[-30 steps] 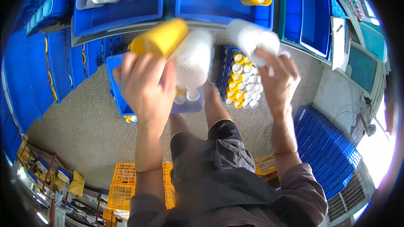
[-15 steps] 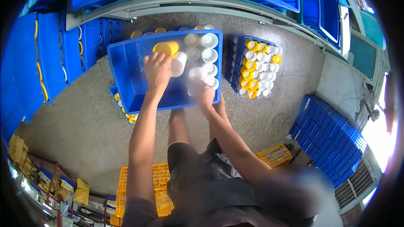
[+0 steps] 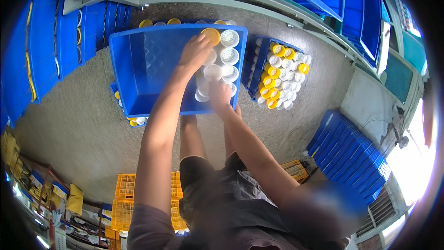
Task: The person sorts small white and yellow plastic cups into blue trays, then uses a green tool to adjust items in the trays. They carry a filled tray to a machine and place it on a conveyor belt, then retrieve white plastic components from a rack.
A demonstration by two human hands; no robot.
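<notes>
A blue crate (image 3: 157, 109) stands in front of me, with cups set along its right side. My left hand (image 3: 195, 52) reaches to the far part of the crate, its fingers closed on a yellow cup (image 3: 211, 36). My right hand (image 3: 220, 95) is closed at a white cup (image 3: 202, 93) near the crate's front right corner; its fingertips are partly hidden. Along the right wall runs a column of white cups (image 3: 229, 56) with speckled white contents. The left part of the crate floor is bare.
To the right, a blue crate (image 3: 253, 71) holds rows of white and yellow cups. More blue crates (image 3: 44, 48) stand at the left. A metal-framed bench (image 3: 217, 1) with blue bins runs across the far side. Stacked blue crates (image 3: 349, 150) and yellow crates (image 3: 124, 203) stand nearer me.
My left hand has moved right and away, bringing the yellow cup beside the right column. The white cup that was beside it has left that spot. My right hand stays near the front right corner.
</notes>
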